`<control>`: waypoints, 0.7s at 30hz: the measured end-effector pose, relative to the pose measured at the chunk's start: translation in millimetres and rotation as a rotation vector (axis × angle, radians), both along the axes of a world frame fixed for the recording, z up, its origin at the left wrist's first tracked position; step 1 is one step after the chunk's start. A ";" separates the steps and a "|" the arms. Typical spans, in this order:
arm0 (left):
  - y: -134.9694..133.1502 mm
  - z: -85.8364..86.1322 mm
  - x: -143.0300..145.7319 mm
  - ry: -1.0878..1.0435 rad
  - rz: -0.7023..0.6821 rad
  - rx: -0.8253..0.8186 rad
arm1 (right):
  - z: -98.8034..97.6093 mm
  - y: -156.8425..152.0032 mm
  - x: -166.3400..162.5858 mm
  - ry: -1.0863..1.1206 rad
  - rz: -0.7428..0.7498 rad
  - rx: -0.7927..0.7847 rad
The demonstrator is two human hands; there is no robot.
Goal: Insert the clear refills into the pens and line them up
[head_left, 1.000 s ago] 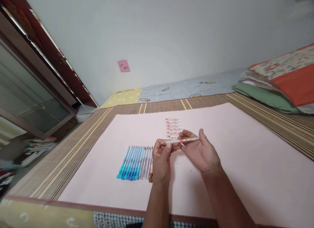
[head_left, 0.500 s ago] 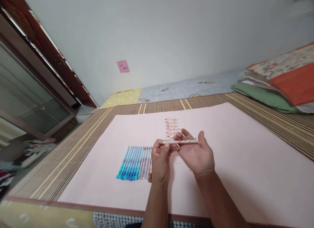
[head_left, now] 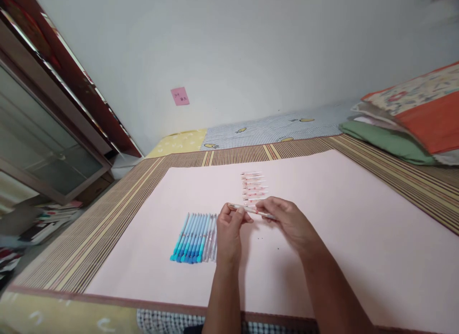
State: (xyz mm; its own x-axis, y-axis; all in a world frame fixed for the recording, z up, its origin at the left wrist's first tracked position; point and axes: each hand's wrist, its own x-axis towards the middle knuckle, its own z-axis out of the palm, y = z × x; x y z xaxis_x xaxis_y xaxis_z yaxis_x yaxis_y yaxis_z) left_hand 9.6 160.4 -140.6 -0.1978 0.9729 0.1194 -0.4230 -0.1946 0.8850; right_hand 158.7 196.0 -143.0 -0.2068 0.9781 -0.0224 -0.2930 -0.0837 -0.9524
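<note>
A slim white pen with pinkish markings (head_left: 251, 210) is held nearly level above the pink sheet (head_left: 150, 272). My left hand (head_left: 230, 228) pinches its left end between thumb and fingers. Closed around the right part of the same pen is my right hand (head_left: 287, 220), palm turned down. Just beyond my hands, several similar white-and-pink pens (head_left: 253, 186) lie in a stacked column. Left of my left hand is a row of blue pens (head_left: 189, 238), side by side. Clear-bodied pens (head_left: 210, 240) adjoin them, partly hidden by my left hand.
The sheet rests on a striped mat (head_left: 118, 219) over a bed. Folded bedding, green (head_left: 387, 143) and orange (head_left: 433, 123), is piled at the right. A pink note (head_left: 180, 96) sticks to the wall behind. Tiny dark specks dot the sheet near my hands.
My right hand has turned from palm-up with spread fingers to palm-down, its fingers now closed on the pen. The pen's right end has tilted slightly downward; my left hand has shifted a little left.
</note>
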 end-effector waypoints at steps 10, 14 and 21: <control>5.2 -3.4 -16.7 0.045 0.071 -0.126 | 3.1 -7.8 -9.2 -0.436 0.192 0.178; 11.1 -3.2 -41.3 -0.098 0.414 -0.086 | -6.8 -6.7 -9.7 -0.604 0.123 0.124; 9.3 -2.5 -68.0 -0.297 0.607 -0.124 | -35.0 -9.5 -33.6 -0.853 0.156 0.035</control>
